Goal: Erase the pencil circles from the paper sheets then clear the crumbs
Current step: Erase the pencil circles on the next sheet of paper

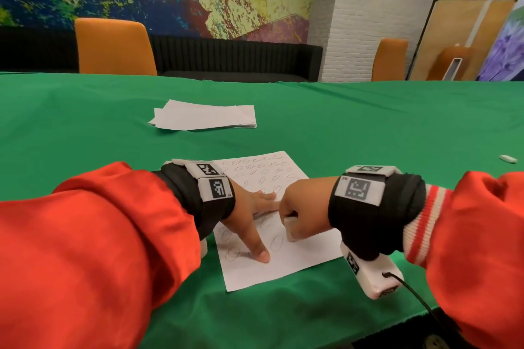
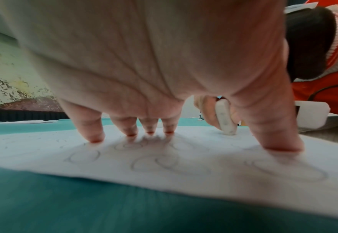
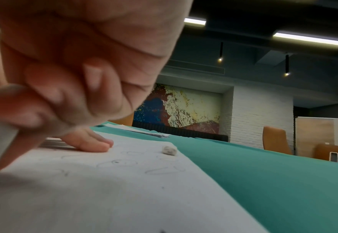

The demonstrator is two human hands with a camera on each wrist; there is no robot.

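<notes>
Thin, limp paper sheet (image 1: 295, 256) would likely crumple, so left hand (image 1: 249, 214) splays flat pinning it while right hand (image 1: 304, 207) pinches the eraser (image 2: 225, 119).

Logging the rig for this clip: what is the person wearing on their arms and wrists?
Both arms wear orange-red sleeves; the right cuff is ribbed, striped white and red. Each wrist carries a black band with white square-coded marker tags. A white camera unit with a black cable hangs under the right wrist.
</notes>
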